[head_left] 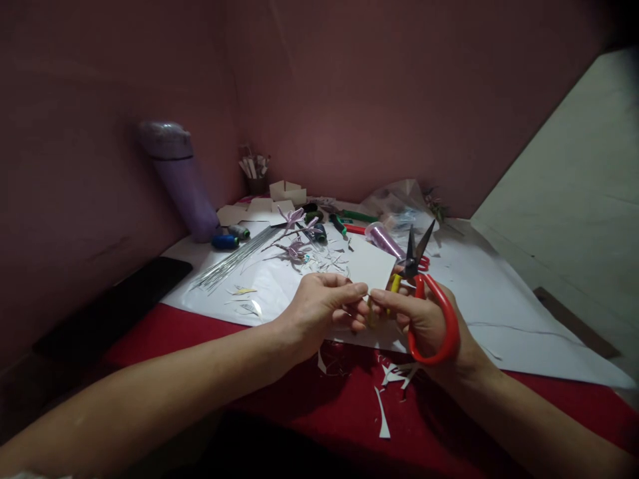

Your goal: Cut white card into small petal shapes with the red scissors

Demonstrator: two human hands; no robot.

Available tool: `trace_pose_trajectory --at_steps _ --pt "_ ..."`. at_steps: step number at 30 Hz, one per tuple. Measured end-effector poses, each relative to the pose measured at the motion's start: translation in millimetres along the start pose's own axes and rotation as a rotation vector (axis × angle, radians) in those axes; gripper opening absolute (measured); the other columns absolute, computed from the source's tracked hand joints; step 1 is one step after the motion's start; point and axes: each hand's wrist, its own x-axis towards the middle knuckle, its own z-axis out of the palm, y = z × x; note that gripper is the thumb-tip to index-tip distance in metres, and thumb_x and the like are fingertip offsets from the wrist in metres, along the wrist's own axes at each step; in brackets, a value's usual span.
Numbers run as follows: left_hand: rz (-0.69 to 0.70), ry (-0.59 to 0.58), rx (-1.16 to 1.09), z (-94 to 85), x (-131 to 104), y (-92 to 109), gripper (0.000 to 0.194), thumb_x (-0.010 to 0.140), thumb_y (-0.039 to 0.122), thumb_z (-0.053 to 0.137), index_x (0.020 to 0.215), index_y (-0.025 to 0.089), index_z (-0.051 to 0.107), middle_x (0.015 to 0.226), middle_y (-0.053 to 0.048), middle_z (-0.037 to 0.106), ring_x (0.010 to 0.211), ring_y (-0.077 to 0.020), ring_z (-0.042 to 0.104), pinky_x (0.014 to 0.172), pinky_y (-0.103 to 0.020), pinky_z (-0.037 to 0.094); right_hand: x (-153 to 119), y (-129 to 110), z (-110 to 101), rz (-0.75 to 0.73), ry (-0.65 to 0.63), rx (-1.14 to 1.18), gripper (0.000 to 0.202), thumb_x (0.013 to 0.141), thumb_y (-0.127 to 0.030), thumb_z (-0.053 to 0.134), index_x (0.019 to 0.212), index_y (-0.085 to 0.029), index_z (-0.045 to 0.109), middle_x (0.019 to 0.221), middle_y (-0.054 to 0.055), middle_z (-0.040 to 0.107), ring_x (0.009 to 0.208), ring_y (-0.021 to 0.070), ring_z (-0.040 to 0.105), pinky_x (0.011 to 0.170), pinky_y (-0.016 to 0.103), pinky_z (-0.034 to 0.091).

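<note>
My left hand [324, 303] is closed in a pinch, its thumb tip meeting my right thumb at a small thin piece [370, 307] that is too small to make out well. My right hand [424, 316] pinches at the same spot and also holds red-handled scissors [452, 326], whose dark blades stand apart and point up. Just behind the fingers lies a white card [372, 263]. Beyond my left hand are a purple wire-like flower stem [294, 247] and small paper scraps [327, 263] on the white sheet.
A purple bottle [182, 179] stands at the left, near a blue thread spool [225, 241] and a bundle of silvery wires [239, 256]. Green-handled pliers [338, 224], a glitter tube [384, 239] and a plastic bag [404, 203] lie behind. Paper strips [382, 414] rest on the red cloth [309, 412].
</note>
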Motion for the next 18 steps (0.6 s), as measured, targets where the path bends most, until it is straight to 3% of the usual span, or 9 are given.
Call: trace_pose_trajectory --at_steps 3,7,18 --pt "0.000 -0.019 0.009 0.1 -2.1 0.6 0.012 0.071 0.012 0.066 0.065 0.010 0.056 0.062 -0.005 0.064 0.049 -0.0089 0.059 0.054 -0.021 0.048 -0.4 -1.2 -0.7 0.049 0.044 0.020 0.027 0.064 -0.022 0.074 0.048 -0.016 0.053 0.044 -0.002 0.057 0.041 0.0103 0.051 0.042 0.023 0.039" --pt "0.007 0.004 0.034 1.8 -3.3 0.9 0.010 0.065 0.006 0.067 0.067 0.009 0.058 0.065 -0.007 0.065 0.054 -0.0112 0.061 0.059 -0.025 0.050 -1.4 -0.4 -0.2 0.065 0.034 0.076 0.018 0.066 -0.021 0.071 0.054 -0.016 0.058 0.050 0.000 0.061 0.046 0.0139 0.056 0.045 0.025 0.043" --pt "0.059 0.011 0.071 1.3 -1.6 -5.0 0.018 0.074 0.024 0.066 0.067 0.011 0.056 0.066 -0.007 0.066 0.052 -0.0106 0.060 0.055 -0.023 0.047 -3.2 -2.2 1.4 0.023 0.047 0.015 0.019 0.066 -0.022 0.071 0.055 -0.016 0.056 0.047 -0.002 0.059 0.042 0.0095 0.049 0.040 0.021 0.037"
